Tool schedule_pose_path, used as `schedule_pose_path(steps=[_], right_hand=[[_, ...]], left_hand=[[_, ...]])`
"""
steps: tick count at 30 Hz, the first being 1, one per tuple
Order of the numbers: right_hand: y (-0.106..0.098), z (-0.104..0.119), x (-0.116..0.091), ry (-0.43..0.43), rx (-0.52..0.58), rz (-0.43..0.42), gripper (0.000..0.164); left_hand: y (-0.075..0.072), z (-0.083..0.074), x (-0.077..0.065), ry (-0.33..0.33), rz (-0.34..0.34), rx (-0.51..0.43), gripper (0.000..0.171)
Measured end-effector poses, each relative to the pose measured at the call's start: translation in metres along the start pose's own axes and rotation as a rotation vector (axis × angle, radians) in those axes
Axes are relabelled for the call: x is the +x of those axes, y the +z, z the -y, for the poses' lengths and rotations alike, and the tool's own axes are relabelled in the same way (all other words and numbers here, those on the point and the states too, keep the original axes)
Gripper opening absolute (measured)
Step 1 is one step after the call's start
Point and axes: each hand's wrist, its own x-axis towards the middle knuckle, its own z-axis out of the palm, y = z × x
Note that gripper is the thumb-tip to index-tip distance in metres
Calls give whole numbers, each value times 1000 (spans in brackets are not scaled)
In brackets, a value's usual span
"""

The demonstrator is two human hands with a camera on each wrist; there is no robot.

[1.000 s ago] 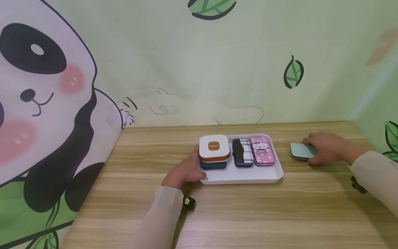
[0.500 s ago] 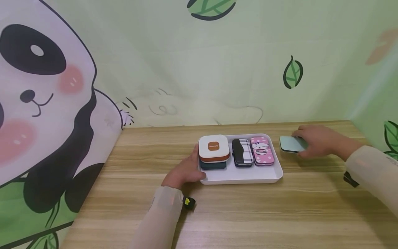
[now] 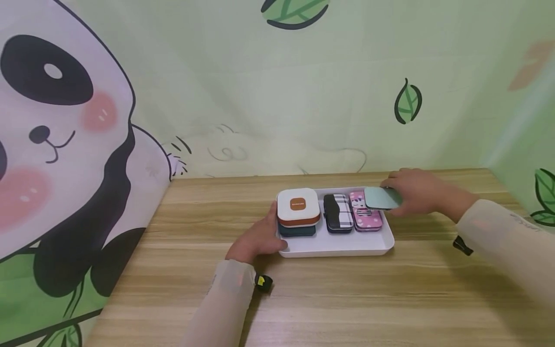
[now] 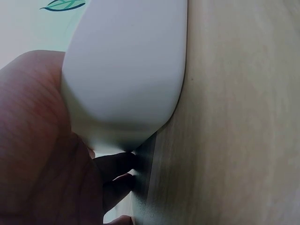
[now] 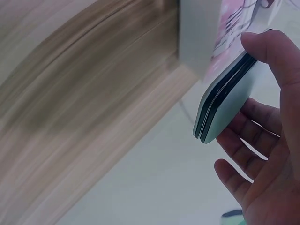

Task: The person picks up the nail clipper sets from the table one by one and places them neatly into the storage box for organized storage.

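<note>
My right hand [image 3: 418, 191] pinches a pale green flat case [image 3: 383, 198] between thumb and fingers, over the right end of a white tray [image 3: 334, 250]. In the right wrist view the same case [image 5: 225, 101] shows rounded corners and a dark seam between two halves. It overlaps a pink case [image 3: 366, 221] with a cat print. Beside that lies a black-and-white plaid case [image 3: 342, 214]. At the tray's left end a white and brown box [image 3: 298, 212] rests on a dark green case [image 3: 297, 231]. My left hand [image 3: 258, 237] holds the tray's left side, thumb at the front corner.
The wooden table [image 3: 338, 299] runs back to a pale green cloth backdrop [image 3: 243, 86] printed with leaves and a large panda [image 3: 86, 144]. Dark straps show at both wrists.
My right hand has moved left with the pale green case, lifting it from the table at the right to over the tray's right end. The left hand stays put on the tray.
</note>
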Motion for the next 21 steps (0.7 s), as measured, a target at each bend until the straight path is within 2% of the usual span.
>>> schedule_pose_path(steps=[7,15,21], right_hand=[[-2,24,14,-31,23,3,74],[10,38,34,-87,23,6,74],[14,46,43,-97,6,16,72]], left_hand=[[0,0,0,-6,5,15,114],[0,3,1,-7,10,30,115],[2,6,5,-2,21,21,117]])
